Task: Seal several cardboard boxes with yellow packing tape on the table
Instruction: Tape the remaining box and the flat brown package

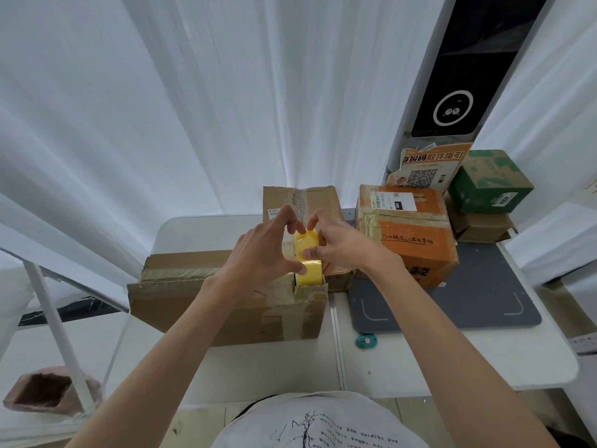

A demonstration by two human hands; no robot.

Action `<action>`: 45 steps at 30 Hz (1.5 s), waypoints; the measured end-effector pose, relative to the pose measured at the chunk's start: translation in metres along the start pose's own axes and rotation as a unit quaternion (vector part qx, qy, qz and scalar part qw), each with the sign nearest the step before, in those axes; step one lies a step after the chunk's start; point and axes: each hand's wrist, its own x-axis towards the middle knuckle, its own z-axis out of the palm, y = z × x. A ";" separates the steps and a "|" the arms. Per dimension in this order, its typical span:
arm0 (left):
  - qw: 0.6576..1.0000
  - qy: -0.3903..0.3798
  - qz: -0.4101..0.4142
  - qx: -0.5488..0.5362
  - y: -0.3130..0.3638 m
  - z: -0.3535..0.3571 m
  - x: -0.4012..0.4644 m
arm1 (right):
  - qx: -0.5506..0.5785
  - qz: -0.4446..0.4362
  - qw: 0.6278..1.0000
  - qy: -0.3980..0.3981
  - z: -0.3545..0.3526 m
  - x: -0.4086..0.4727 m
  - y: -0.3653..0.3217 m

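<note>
Here both hands meet over the large brown box [226, 305] on the white surface [274, 367], clamped on the yellow tape roll [308, 257] held between them. The left hand [268, 250] grips it from one side, thumb beneath; the right hand [339, 247] pinches its upper edge. An orange box [413, 240] sits just right, a green box [491, 182] stacked behind, a teal cutter [366, 341] near the grey mat [452, 305]

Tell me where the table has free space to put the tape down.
Free: the white table in front of the grey mat, beside the teal object; also the mat's near part. Crowded: the back right, with the orange box and green box.
</note>
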 end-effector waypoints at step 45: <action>0.999 0.034 0.022 -0.012 -0.012 0.006 -0.002 | 0.281 0.054 0.958 0.031 0.028 -0.008 0.015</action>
